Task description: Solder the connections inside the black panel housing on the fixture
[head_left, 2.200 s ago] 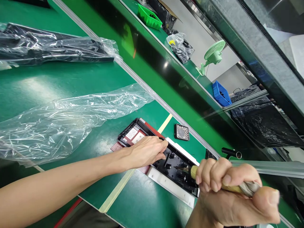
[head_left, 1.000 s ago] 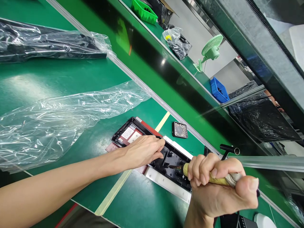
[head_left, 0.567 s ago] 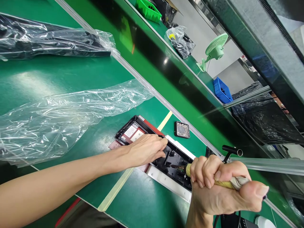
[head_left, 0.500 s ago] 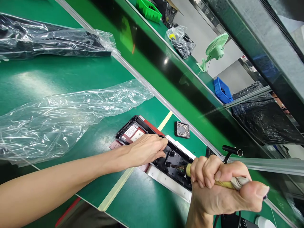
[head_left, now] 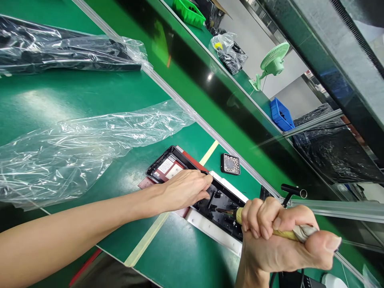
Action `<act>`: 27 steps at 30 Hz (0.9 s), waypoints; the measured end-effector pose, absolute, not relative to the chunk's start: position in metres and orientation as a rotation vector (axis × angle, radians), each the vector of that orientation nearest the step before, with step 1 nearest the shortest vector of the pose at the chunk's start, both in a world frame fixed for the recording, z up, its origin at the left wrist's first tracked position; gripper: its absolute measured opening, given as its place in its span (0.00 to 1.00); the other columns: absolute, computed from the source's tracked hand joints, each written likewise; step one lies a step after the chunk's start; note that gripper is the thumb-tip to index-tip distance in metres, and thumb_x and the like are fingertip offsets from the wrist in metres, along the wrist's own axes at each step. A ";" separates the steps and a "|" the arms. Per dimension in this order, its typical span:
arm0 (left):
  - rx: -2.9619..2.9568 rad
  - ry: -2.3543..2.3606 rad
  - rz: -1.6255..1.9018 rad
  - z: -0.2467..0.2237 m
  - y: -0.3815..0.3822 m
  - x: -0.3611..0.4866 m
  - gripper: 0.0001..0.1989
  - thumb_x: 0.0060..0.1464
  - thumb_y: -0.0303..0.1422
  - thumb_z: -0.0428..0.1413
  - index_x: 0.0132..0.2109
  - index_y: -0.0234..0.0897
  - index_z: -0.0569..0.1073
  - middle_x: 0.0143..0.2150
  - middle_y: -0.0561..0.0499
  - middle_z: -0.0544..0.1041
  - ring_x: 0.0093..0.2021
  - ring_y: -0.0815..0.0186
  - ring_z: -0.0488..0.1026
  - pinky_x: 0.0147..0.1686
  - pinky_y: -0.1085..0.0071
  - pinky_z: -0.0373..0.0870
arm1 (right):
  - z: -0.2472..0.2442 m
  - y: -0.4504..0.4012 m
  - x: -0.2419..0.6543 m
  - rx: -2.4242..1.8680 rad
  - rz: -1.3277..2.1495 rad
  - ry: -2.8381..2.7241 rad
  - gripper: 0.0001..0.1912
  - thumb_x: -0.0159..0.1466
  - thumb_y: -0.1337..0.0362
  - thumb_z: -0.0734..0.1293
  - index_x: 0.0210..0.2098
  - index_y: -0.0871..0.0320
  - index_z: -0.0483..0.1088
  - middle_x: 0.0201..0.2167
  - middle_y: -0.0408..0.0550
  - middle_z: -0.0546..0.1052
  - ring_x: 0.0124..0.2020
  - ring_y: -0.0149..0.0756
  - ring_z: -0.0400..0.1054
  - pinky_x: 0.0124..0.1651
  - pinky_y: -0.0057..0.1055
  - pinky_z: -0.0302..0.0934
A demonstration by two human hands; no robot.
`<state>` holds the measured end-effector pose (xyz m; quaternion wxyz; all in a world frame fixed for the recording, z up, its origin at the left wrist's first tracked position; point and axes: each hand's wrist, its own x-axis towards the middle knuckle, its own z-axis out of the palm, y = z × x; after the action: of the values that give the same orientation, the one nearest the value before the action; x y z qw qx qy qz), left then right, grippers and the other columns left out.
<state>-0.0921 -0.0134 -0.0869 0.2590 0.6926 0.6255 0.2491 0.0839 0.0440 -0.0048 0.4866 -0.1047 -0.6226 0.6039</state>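
Observation:
A long black housing (head_left: 223, 195) lies between white side blocks on the green bench. My left hand (head_left: 187, 188) rests on its upper part with fingers bent together; what they grip, if anything, is hidden. Wrapped round the yellow handle of a soldering-iron-like tool (head_left: 239, 215), my right hand (head_left: 277, 232) is closed above the housing's lower right end. The tool's dark metal tip reaches inside the housing, beside a black crossbar. Beyond my left hand, the housing's wider end shows a white label (head_left: 165, 165).
A small black tray of screws (head_left: 231, 164) sits behind the housing. Clear plastic film (head_left: 90, 140) and a wrapped dark item (head_left: 66, 52) lie at the left. A metal rail (head_left: 180, 106) crosses the bench. A black tubular stand (head_left: 292, 191) is beyond my right hand.

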 end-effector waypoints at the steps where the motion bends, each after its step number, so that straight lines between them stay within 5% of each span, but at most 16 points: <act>1: 1.876 1.692 0.677 -0.087 -0.013 -0.092 0.13 0.62 0.36 0.58 0.35 0.37 0.61 0.30 0.54 0.69 0.28 0.67 0.62 0.28 0.68 0.49 | -0.005 0.044 0.084 -0.253 1.465 -1.519 0.30 0.72 0.46 0.42 0.29 0.59 0.59 0.16 0.39 0.57 0.14 0.25 0.51 0.18 0.25 0.55; 27: 1.850 1.679 0.682 -0.086 -0.013 -0.091 0.15 0.61 0.35 0.59 0.34 0.37 0.60 0.30 0.54 0.68 0.29 0.67 0.60 0.29 0.69 0.47 | -0.005 0.041 0.080 -0.264 1.455 -1.493 0.28 0.72 0.46 0.44 0.28 0.59 0.58 0.15 0.39 0.56 0.14 0.24 0.50 0.18 0.23 0.53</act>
<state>-0.0911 -0.0126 -0.0860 0.2724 0.6873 0.6239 0.2533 0.0796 0.0408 -0.0054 0.4969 -0.1089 -0.6165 0.6010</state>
